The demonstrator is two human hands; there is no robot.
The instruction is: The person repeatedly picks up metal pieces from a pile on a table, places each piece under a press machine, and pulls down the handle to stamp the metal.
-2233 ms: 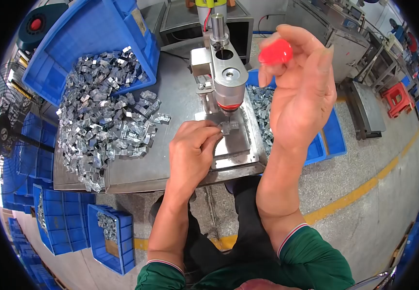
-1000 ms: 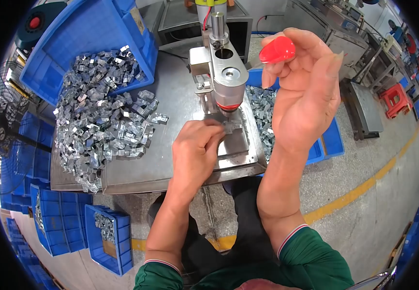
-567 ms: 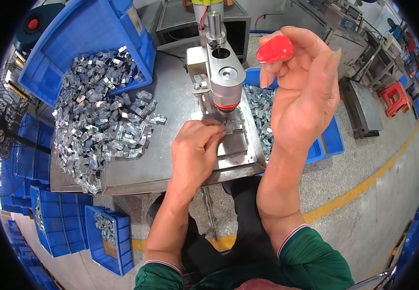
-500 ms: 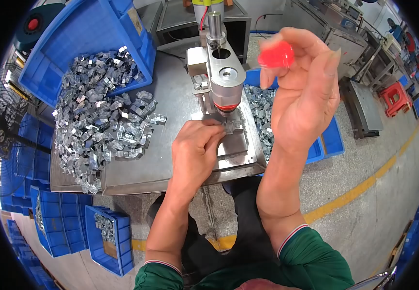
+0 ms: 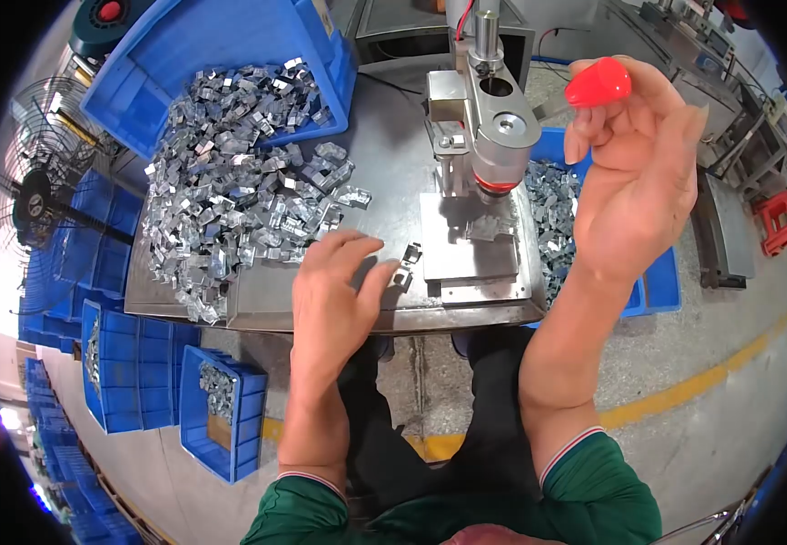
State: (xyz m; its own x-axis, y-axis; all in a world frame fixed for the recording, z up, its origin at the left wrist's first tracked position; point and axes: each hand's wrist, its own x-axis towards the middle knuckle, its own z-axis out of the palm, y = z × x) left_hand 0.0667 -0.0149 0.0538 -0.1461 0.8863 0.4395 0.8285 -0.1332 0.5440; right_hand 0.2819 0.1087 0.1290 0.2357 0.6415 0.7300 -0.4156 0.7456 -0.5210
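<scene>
My left hand (image 5: pixel 334 295) is over the front of the metal table, fingers apart, holding nothing. Just beyond its thumb lie two small shiny metal pieces (image 5: pixel 402 277). To their right is the bench press (image 5: pixel 505 136), with a silver head and a red ring near its lower end. Beneath the head, a clear block-like part (image 5: pixel 489 227) rests on the press's metal plate (image 5: pixel 470 262). Raised at the right, my right hand (image 5: pixel 634 182) has its fingers curled round a red knob (image 5: pixel 598 84) on the press lever.
A big heap of clear and metal parts (image 5: pixel 239 195) spreads from a tipped blue bin (image 5: pixel 207 41) across the table's left side. Behind my right forearm stands another blue bin (image 5: pixel 661 282) with similar parts. More blue bins (image 5: pixel 252 422) sit on the floor at left, near a fan (image 5: pixel 32 200).
My left hand has drawn back leftward from the clear part under the press, and its fingers have opened. My right hand stays on the red knob. The camera view has shifted left.
</scene>
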